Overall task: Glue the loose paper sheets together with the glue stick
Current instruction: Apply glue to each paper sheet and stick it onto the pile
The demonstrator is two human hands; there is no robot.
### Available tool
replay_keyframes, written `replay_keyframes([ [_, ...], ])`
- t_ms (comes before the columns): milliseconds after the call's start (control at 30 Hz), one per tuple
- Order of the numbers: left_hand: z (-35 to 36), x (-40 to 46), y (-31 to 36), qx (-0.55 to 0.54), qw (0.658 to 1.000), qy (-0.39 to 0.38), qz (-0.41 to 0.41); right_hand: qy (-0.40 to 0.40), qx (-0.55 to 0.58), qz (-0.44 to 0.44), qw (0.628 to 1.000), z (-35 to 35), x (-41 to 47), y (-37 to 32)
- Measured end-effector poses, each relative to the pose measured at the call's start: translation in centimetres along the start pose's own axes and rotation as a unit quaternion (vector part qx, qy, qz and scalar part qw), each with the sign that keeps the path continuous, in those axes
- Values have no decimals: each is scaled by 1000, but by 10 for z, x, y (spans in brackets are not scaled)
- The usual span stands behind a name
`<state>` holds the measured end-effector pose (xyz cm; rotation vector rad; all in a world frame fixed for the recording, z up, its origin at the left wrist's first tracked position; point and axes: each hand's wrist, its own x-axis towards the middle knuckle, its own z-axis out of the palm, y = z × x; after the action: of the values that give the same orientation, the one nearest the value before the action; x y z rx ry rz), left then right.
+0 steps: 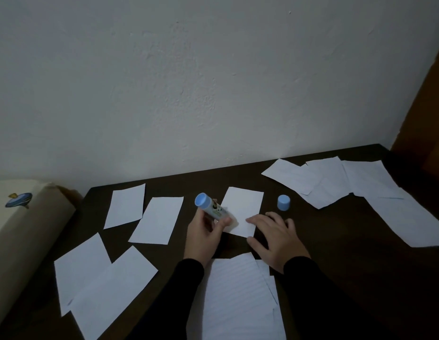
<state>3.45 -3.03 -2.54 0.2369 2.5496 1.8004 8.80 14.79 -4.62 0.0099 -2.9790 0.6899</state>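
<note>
My left hand [205, 235] grips a light blue glue stick [209, 207], tilted with its round base up and its tip down on the left edge of a small white sheet [243, 208]. The fingers of my right hand [277, 238] lie flat on that sheet's near right corner. The stick's blue cap [284, 202] stands upright on the dark table just right of the sheet. More loose white sheets lie around: two at the left [126, 204], two overlapping at the near left [95, 278], and a lined stack [238, 298] between my forearms.
A pile of overlapping sheets [336, 182] covers the table's far right. The dark wooden table [348, 266] meets a white wall at the back. A beige cushioned object [24, 231] stands off the left edge, and brown wood [429, 119] rises at the right.
</note>
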Motion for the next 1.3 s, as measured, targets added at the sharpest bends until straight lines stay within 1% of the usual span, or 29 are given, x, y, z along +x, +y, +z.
replay_keyframes([
  [100, 3, 2, 7, 21, 999, -38, 26, 34, 15, -5, 999, 5, 1, 3],
  [200, 11, 1, 13, 36, 996, -73, 32, 48, 1, -3, 999, 8, 3, 6],
  [333, 18, -3, 10, 47, 995, -84, 35, 43, 8, -2, 999, 7, 4, 7],
  [533, 17, -2, 7, 124, 982, -107, 92, 36, -14, 5, 999, 8, 6, 5],
  [667, 13, 6, 9, 156, 977, -113, 89, 14, -9, 15, 1000, 4, 7, 2],
  [833, 0, 10, 4, 158, 983, -70, 60, 17, -3, 11, 1000, 3, 5, 3],
  [1100, -7, 8, -10, 113, 993, 42, 19, 30, 3, 3, 1000, 7, 5, 4],
  [1133, -8, 8, -10, 95, 994, 58, 7, 32, 3, 1, 999, 7, 4, 4],
  [1200, -11, 6, -8, 21, 995, 99, -22, 41, -3, -4, 999, 7, 4, 4],
  [1300, -15, 3, -1, -78, 981, 160, -74, 71, -20, -19, 997, 9, 3, 6],
])
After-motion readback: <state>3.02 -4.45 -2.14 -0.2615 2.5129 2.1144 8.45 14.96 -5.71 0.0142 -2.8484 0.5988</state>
